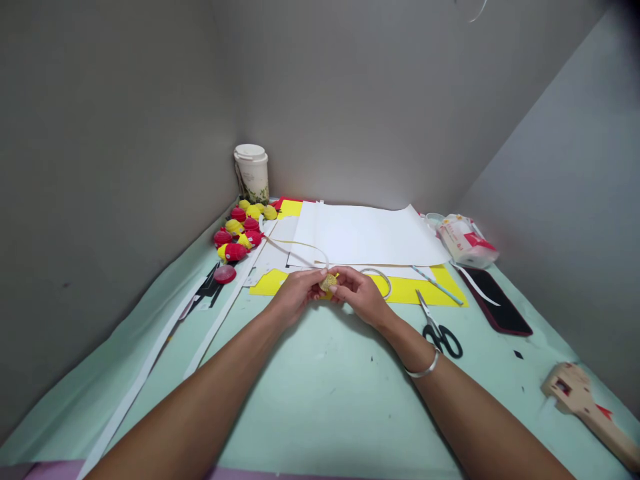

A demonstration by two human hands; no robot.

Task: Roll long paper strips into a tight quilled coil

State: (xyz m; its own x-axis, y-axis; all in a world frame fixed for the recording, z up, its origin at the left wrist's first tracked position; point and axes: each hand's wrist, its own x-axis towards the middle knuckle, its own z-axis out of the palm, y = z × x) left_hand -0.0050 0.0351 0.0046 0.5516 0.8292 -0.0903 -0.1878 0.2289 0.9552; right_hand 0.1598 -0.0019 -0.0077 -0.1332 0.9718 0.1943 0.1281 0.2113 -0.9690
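My left hand [298,291] and my right hand [361,293] meet above the near edge of a yellow sheet [406,291]. Between their fingertips they pinch a small round yellow paper coil [329,283]. A narrow pale paper strip [305,244] loops up and away to the left from the coil; whether its far end is loose is unclear. Both hands have curled fingers, partly hiding the coil's edges. Just beyond my right hand lies a ring of pale strip [385,283].
Scissors [435,327], a blue stick [437,287], a phone [495,303], a tissue pack [467,240] and a glue gun [583,400] lie to the right. Red and yellow paper lanterns [234,252] and a lidded cup [253,173] stand left. White paper [365,233] lies behind.
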